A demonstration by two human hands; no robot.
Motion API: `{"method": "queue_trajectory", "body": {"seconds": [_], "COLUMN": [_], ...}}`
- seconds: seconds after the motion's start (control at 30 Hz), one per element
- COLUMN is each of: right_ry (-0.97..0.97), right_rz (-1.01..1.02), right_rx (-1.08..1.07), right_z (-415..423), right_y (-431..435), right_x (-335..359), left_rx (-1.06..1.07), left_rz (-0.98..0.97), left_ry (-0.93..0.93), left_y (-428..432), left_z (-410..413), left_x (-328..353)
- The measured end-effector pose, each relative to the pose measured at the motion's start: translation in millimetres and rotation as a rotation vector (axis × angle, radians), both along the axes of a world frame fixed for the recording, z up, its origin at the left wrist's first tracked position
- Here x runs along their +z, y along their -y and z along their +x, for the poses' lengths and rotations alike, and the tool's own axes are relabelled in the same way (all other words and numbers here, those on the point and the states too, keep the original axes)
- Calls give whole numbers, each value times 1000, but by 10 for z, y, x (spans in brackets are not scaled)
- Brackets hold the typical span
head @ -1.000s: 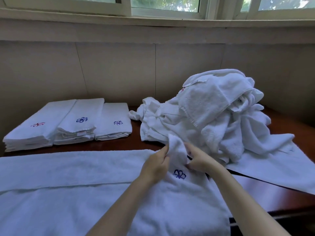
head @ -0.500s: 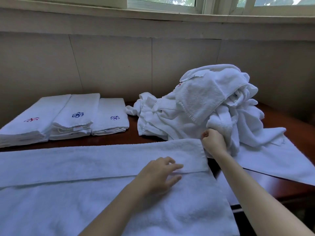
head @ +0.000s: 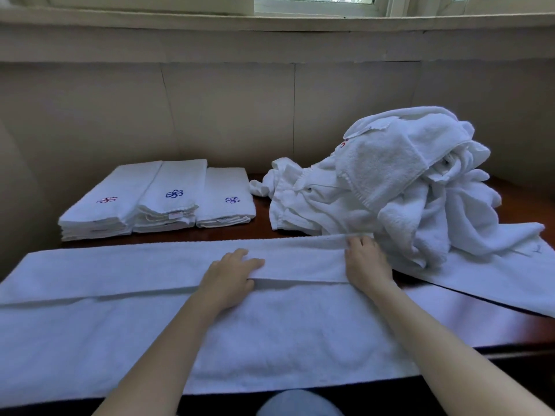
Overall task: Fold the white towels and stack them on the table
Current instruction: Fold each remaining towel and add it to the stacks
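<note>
White terry cloth was spread along the near side of the table: the towel being folded, its far strip turned over toward the near edge. A second earlier its marked corner had been pinched up between both hands; since then it had been laid down and the flap smoothed. The left hand was rested on the flap's near edge, fingers loosely straight and nothing clearly gripped. The right hand, bunched beside the heap half a second before, was now spread flat at the flap's right end. The first lengthwise fold was judged set. More folds were owed before the towel could be added to the folded stacks at the far left.
</note>
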State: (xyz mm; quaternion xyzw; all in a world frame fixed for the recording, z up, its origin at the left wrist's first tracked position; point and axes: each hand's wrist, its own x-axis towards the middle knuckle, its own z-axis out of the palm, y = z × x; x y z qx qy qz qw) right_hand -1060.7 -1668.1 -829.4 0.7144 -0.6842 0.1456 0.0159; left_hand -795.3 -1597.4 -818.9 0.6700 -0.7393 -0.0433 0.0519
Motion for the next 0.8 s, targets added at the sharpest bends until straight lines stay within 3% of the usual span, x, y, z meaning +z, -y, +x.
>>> {"method": "queue_trajectory", "body": {"seconds": [0.07,0.13,0.2,0.27,0.4,0.5,0.67,0.8], "right_ry": [-90,-33,23,33,-10,-4,37,-130], "right_rz": [-42,-51,96,154,-52,-188,210,306], "right_rx": [26,244,495,562,564,669,907,1150], "right_z": [120,322,491,538,505,632,1200,1780], "right_y": [-84,-223,-372,-418,-466,-593,-958,-1393], "right_x": [3,-72,-146,-165,-61,-26,42,48], "left_rx": [43,55,43,14,-47,-101,-271,-48], "left_rz": [10,-42,-99,-101,-47,26,-200,-423], "left_ry": [14,20,-51,-89,-96,10,318,133], "left_y": [-125,-299,-488,-658,-955,-1301,-1920,-2113], "left_z": [322,630,813,885,949,1124,1453,1822], "left_x": [-33,-87,-133,-149,-110,-106,-184,-157]}}
